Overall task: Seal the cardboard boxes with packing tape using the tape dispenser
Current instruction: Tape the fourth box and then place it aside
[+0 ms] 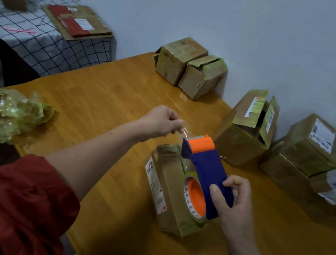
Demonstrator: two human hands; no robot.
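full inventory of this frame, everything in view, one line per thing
near box: one, brown, table centre
tape dispenser: one, blue and orange, above near box
tape roll: one, clear, on the dispenser
far boxes: two, brown, against wall
open box: one, brown, flaps up, right of centre
stacked boxes: several, brown, right edge
tape wad: one, yellow-green, table's left edge
table: one, wooden
flat cardboard: one, brown and red, on checked side table
left hand: one, pinches tape end
right hand: one, grips tape dispenser

Blue-orange tape dispenser [204, 169] tilts above a taped cardboard box [170, 192].
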